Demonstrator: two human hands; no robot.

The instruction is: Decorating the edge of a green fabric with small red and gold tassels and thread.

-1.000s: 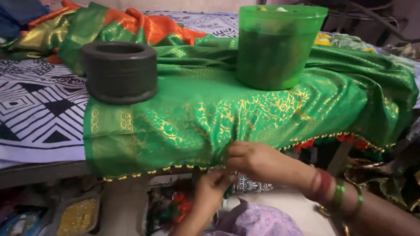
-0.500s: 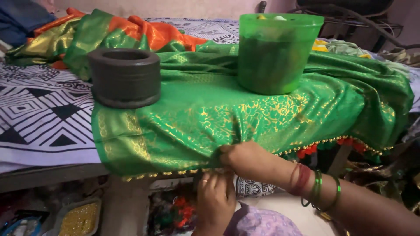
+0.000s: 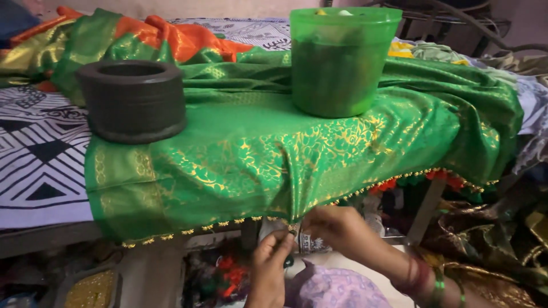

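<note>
A shiny green cloth with gold patterns (image 3: pixel 274 154) drapes over the edge of a bed, its hem trimmed with small gold beads (image 3: pixel 240 221). My right hand (image 3: pixel 337 228) pinches the hem near its middle, fingers closed on the beaded edge. My left hand (image 3: pixel 268 265) sits just below and to the left, fingertips pinched close to the same spot; what they hold is too small to tell. Red and green bangles (image 3: pixel 425 279) ring my right wrist.
A dark round ring-shaped weight (image 3: pixel 132 102) and a green plastic bucket (image 3: pixel 339 60) stand on the cloth. Orange and green fabric (image 3: pixel 171 34) lies bunched behind. A black-and-white patterned sheet (image 3: pixel 40 165) covers the bed at left. More fabrics pile at right (image 3: pixel 502 239).
The view has shifted so the cloth sits higher and further right. Both hands have dropped slightly along the hem and drawn closer together.
</note>
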